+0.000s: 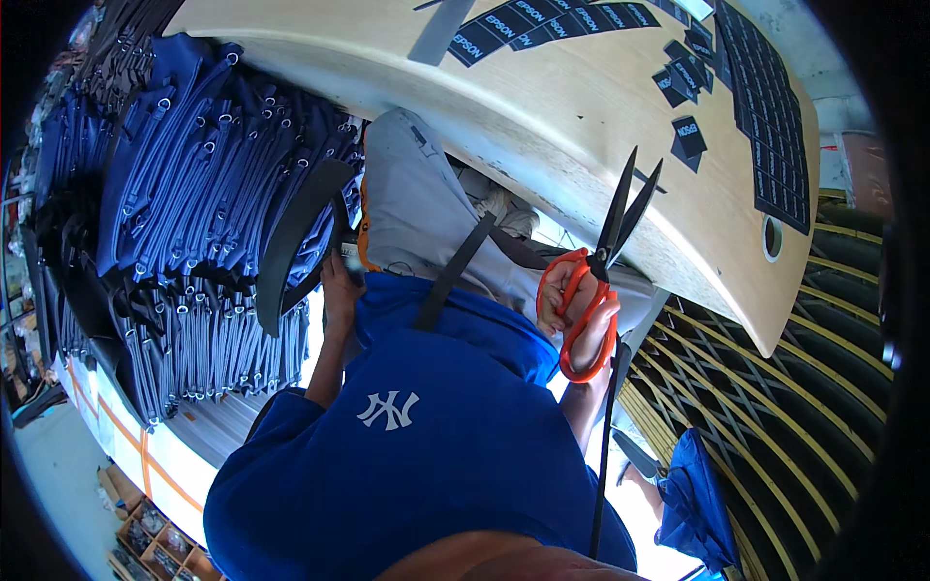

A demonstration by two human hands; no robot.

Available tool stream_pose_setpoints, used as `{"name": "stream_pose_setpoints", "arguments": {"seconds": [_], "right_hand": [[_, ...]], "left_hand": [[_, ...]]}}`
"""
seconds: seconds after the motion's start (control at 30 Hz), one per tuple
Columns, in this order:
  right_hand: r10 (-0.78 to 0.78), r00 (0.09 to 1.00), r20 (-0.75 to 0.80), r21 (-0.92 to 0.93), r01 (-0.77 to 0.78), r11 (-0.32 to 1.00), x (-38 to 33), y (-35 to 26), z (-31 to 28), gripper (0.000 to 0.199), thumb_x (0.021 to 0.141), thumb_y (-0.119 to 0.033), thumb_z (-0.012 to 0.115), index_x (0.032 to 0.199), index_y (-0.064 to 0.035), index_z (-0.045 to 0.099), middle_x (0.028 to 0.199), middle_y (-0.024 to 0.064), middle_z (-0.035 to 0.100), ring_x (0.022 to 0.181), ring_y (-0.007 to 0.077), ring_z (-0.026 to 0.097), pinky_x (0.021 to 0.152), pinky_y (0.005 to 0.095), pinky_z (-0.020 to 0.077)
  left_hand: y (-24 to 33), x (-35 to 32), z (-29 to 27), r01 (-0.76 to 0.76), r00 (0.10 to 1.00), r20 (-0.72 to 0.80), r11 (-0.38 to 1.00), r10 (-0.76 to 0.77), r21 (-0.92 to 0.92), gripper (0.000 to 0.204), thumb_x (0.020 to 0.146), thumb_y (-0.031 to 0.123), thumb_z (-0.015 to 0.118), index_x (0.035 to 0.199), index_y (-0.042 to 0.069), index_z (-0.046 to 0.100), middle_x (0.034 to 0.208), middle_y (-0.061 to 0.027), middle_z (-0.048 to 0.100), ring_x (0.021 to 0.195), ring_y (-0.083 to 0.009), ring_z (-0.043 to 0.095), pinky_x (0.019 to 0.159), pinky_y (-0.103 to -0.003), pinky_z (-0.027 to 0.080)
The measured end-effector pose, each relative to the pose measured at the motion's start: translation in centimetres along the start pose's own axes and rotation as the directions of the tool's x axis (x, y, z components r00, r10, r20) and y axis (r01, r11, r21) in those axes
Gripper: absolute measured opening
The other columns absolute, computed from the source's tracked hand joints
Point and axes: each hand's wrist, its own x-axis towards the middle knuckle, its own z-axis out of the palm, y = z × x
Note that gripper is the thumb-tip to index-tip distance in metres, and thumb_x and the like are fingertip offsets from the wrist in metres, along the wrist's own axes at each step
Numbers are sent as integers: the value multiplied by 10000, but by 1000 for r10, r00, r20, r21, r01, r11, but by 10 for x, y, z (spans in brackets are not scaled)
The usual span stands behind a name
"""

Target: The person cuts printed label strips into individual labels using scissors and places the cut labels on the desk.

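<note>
Pale table point(552, 107), red-handled scissors point(603, 259), blades point(616, 211) parted — right hand point(584, 300) gripping them, left hand point(340, 292) clasping black strap point(279, 247)

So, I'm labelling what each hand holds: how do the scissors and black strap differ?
The scissors have red-orange handles; the black strap looks dark throughout. The scissors' straight blades stand open in a V; the black strap curves. The right hand holds the scissors, the left hand the black strap. Both show dark surfaces.

From the person's head, the one wide fisheye view looks steeply down, close above the blue shirt point(475, 460), and faces forward past it to the near edge and near right corner of the surface point(562, 97).
</note>
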Motion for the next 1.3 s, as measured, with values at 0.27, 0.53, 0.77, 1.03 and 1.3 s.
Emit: {"name": "stream_pose_setpoints", "arguments": {"seconds": [0.27,0.53,0.77,1.03,1.3], "right_hand": [[20,999,-25,-30,-21,999,10,-1,8,949,637,-888,255,915,1,437,650,-23,303,464,49,289,417,207,266],[-14,1000,22,17,13,1000,12,4,2,875,716,-832,260,953,-9,439,679,-33,286,505,41,271,460,201,255],[-33,999,-4,15,33,999,10,1,-1,879,706,-834,298,958,-5,443,686,-36,302,510,34,281,460,197,252],[-83,996,-14,25,83,996,9,9,4,811,762,-766,388,1020,2,433,694,-36,304,531,33,272,462,205,217],[-144,989,-44,-267,128,955,3,1,13,666,872,-626,383,1001,22,463,717,12,412,630,103,393,576,248,339]], "left_hand": [[9,3,-3,15,1000,25,997,-17,70,803,640,91,720,1309,-77,308,1206,-259,443,1110,-425,449,965,-446,401],[24,4,-16,63,994,87,997,-66,32,699,680,71,666,1277,-82,336,1234,-281,406,1093,-440,463,953,-468,399],[74,9,-67,29,962,244,938,-120,345,610,737,229,677,1205,-56,409,1220,-269,437,1070,-425,501,868,-472,450],[209,57,-195,-266,959,-84,755,271,-600,412,774,179,707,1108,-23,577,980,-167,643,859,-222,650,772,-309,498],[303,123,-224,-785,615,-564,500,551,-366,327,763,167,715,1024,-1,615,961,-142,643,891,-233,616,797,-318,467]]}}
